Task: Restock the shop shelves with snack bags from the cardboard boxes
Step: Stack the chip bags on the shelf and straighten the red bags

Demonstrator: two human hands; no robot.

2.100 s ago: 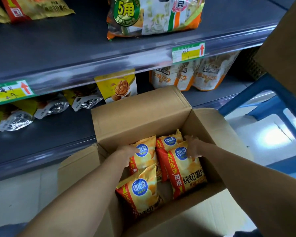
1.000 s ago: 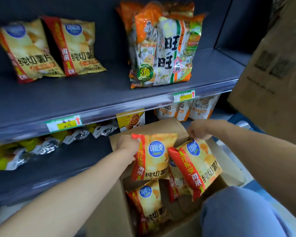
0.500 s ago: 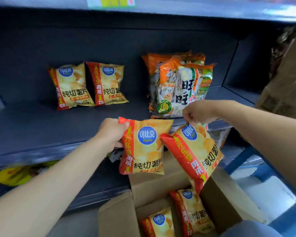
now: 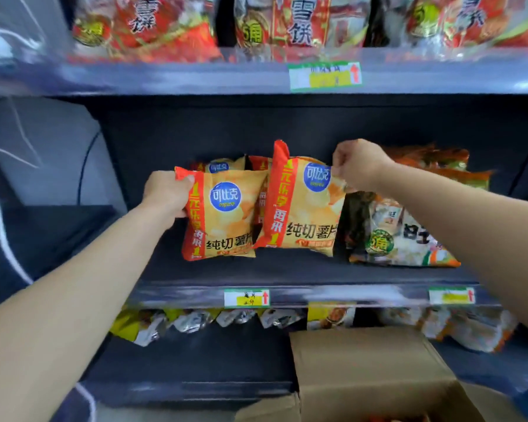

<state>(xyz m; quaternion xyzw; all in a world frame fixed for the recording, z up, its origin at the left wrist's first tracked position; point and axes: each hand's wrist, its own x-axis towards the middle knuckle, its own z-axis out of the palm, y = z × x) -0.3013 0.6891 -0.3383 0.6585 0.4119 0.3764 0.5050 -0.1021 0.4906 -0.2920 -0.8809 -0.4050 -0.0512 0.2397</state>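
My left hand (image 4: 166, 194) grips the top left corner of a yellow and red chip bag (image 4: 226, 220) over the dark middle shelf (image 4: 287, 269). My right hand (image 4: 358, 162) pinches the top edge of a second matching chip bag (image 4: 305, 208) beside it. Both bags hang upright with their lower edges near the shelf surface. Two more of the same chip bags (image 4: 223, 166) stand behind them, mostly hidden. The open cardboard box (image 4: 366, 370) sits at the lower right below the shelves.
A large pack of rice crackers (image 4: 406, 236) lies right of the held bags. Red snack packs (image 4: 299, 22) fill the top shelf. Silver and yellow packets (image 4: 195, 321) line the lower shelf. Price tags (image 4: 247, 297) mark the shelf edges.
Both hands lifted the two chip bags from above the box up and forward into the middle shelf, in front of the two bags standing there. The view tilted upward.
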